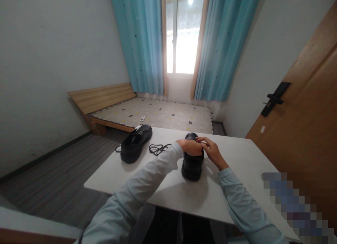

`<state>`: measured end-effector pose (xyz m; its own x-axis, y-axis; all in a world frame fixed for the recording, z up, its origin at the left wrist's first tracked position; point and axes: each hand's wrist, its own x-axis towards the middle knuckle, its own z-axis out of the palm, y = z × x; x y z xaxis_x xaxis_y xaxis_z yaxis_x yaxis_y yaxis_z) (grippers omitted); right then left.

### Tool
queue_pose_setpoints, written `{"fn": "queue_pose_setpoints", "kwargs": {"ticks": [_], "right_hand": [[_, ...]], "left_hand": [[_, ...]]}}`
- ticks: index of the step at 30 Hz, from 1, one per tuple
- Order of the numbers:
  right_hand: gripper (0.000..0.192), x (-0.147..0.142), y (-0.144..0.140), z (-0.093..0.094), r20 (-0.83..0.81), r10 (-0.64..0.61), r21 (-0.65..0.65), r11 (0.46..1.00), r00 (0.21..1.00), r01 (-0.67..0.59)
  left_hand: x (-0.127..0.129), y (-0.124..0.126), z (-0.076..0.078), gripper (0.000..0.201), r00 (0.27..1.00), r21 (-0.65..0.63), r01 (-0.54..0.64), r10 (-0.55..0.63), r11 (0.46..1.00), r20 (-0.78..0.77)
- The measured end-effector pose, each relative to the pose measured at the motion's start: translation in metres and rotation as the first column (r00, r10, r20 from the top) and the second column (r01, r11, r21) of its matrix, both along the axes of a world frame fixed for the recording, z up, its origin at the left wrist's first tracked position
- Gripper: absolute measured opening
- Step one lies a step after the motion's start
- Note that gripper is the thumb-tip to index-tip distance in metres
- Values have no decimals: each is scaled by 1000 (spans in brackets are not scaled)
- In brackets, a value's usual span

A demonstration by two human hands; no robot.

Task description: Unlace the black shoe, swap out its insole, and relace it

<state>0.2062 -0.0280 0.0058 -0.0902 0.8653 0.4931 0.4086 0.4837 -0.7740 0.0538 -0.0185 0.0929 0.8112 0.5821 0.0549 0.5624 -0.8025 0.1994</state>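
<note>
Black shoe (192,164) upright on white table (237,156), mid-table, toe pointing away toward the window, heel nearest the camera. Glossy upper, top partly covered by both hands.

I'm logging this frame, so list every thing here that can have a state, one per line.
Near shoe: upright on the table, both hands on its top.
Left hand: resting on the near shoe.
Right hand: fingers on the near shoe.
Far shoe: upright, untouched.
Loose lace: lying bunched between the shoes.
Curtains: drawn apart.
Door: cannot tell.
</note>
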Motion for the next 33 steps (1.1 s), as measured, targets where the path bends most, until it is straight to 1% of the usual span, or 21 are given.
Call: {"fn": "queue_pose_setpoints", "kwargs": {"ticks": [1,3,5,7,10,13,16,18,21,24,27,33], "right_hand": [[20,0,0,0,-1,6,2,1000,1000,-6],[20,-1,0,0,-5,13,8,1000,1000,-13],[19,-2,-1,0,-9,6,12,1000,1000,-6],[18,-3,-1,0,-12,-5,13,1000,1000,6],[18,-3,-2,1,-16,-11,22,1000,1000,12],[18,-4,-2,1,-16,-15,32,999,1000,16],[18,-4,-3,3,-12,-23,30,999,1000,23],[18,-4,-4,4,-4,-28,28,999,1000,28],[18,-4,-4,4,7,-37,24,999,999,37],[19,-4,-4,3,16,-37,22,999,999,37],[19,-4,-4,3,22,-34,20,999,999,34],[19,-3,-4,3,31,-35,16,999,999,35]], "left_hand": [[-6,-8,6,9,997,-20,29,-30,999,-72],[-18,-27,16,26,989,-31,33,-37,999,-146],[-28,-46,20,38,979,-23,-44,39,999,-201],[-33,-61,17,43,978,-10,-48,45,999,-203],[-34,-71,4,41,975,12,-94,95,995,-201],[-29,-71,-8,37,970,29,-136,139,990,-201],[-27,-66,-15,37,964,18,-161,161,987,-213],[-27,-62,-19,37,966,-3,-150,146,989,-216],[-29,-58,-23,41,979,-29,-107,100,994,-180],[-30,-56,-25,45,983,21,-118,119,993,-137],[-29,-57,-24,42,979,83,-131,142,988,-149],[-27,-55,-20,45,965,73,-132,145,989,-217]]}}
